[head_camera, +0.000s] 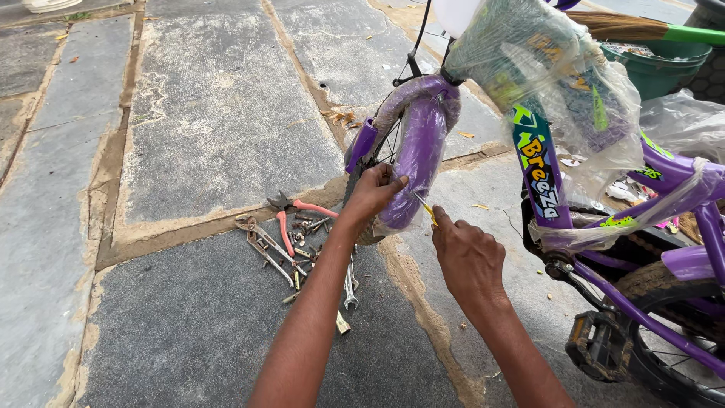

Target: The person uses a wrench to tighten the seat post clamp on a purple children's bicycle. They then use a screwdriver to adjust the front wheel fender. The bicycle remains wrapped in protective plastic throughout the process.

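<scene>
Two bare hands work at the front of a small purple children's bicycle [604, 227] that stands on a floor of grey stone slabs [219, 113]. The left hand [374, 193] curls over the lower edge of the purple front mudguard [419, 151], which is wrapped in clear plastic film; its grip is pressed around the mudguard's rim, thumb on the outer face. The right hand [468, 253] sits just below and to the right, its grip pinching a thin yellow-handled tool [427, 209] whose tip points up towards the mudguard near the left thumb. The mudguard arches over the front wheel [381, 147], at the middle of the view.

Loose tools lie on the slab to the left of the arms: pliers with red handles [291, 215], grey metal pliers [260, 242], a spanner [350, 291] and a scatter of small bolts [310, 227]. Clear plastic wrapping [551, 68] covers the bicycle's upper frame. A black pedal [593, 344] shows at lower right. A green tub [653, 64] with a broom [642, 29] across it stands behind the bicycle.
</scene>
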